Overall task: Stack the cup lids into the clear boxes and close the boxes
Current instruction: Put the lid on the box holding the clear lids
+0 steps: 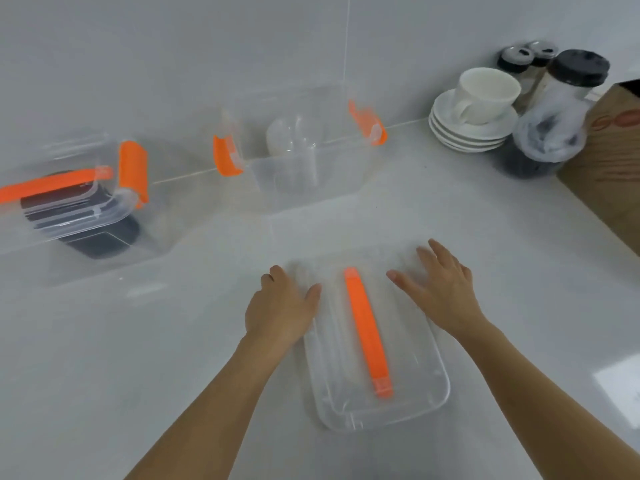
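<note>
A clear box lid with an orange handle (367, 332) lies flat on the white counter in front of me. My left hand (282, 306) rests on its left edge, fingers curled over the rim. My right hand (438, 284) lies spread on its upper right part. Behind it an open clear box (304, 174) with orange latches holds a stack of clear cup lids (291, 136). At the left, a second clear box (79, 216) has its lid on, with dark cup lids inside.
White cup on stacked saucers (474, 116) stands at the back right. Beside it are sleeves of dark lids (550, 133) and a cardboard box (609, 150). A tiled wall runs behind the boxes.
</note>
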A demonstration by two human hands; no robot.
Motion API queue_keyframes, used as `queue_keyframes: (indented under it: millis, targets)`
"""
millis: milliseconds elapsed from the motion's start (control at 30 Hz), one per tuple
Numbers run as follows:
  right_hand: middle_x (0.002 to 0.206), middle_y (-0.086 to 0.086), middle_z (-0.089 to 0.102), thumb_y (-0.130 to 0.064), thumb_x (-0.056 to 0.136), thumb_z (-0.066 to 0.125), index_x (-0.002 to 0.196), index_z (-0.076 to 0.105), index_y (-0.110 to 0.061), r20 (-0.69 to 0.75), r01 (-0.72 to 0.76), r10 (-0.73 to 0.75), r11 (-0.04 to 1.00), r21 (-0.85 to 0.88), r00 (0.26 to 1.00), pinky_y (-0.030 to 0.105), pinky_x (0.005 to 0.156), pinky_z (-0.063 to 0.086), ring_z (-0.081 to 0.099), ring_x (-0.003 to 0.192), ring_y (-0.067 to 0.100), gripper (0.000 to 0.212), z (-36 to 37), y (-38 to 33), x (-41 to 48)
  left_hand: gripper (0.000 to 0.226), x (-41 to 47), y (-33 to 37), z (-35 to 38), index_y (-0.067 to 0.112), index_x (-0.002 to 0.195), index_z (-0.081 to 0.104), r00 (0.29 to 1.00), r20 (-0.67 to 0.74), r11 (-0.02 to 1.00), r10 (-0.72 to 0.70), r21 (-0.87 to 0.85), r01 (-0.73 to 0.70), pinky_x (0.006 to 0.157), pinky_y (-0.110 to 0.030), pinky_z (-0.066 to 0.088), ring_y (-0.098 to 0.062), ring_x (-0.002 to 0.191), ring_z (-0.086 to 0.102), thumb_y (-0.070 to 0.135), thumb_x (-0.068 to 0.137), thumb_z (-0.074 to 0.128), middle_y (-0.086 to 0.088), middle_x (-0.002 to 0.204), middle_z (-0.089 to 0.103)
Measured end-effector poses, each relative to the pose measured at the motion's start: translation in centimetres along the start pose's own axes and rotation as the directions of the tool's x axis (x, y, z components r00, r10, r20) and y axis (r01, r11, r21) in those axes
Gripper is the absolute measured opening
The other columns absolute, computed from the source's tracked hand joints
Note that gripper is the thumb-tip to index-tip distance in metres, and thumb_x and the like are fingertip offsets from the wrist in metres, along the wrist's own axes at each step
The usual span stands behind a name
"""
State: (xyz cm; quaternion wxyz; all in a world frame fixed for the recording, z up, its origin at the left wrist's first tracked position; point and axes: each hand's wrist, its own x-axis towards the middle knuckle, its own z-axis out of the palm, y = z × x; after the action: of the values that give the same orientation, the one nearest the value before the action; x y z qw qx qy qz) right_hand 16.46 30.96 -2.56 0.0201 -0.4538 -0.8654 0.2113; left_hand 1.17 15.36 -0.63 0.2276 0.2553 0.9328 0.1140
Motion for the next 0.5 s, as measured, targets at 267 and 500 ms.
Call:
queue_keyframes:
  millis: [267, 500]
  targets:
    - [0.152, 0.006, 0.035, -0.049, 0.084, 0.059, 0.14, 0.04, -0.006, -0.037, 0.045, -0.04, 0.989, 0.139, 0.998, 0.029, 0.115, 0.007, 0.025, 0.143, 0.017, 0.073, 2.6, -1.7, -1.6, 0.056, 0.1, 0.7, 0.2, 0.002, 0.126, 0.039, 0.997, 0.071, 0.996, 0.003, -0.092, 0.004, 0.079, -0.034, 0.043, -0.03, 0.111, 0.052, 0.044, 0.091, 0.048, -0.012, 0.124, 0.044]
    - [0.147, 0.003, 0.036, -0.032, 0.086, 0.064, 0.142, 0.036, -0.004, 0.03, -0.032, 0.02, 0.884, 0.467, 0.999, 0.018, 0.109, 0.023, 0.037, 0.136, 0.019, 0.068, 1.1, -3.3, -0.8, 0.046, 0.3, 0.4, -1.3, 0.004, 0.12, 0.038, 0.999, -0.042, 0.955, 0.009, -0.297, -0.021, 0.073, -0.033, 0.041, -0.03, 0.096, 0.057, 0.036, 0.092, 0.052, -0.011, 0.115, 0.052]
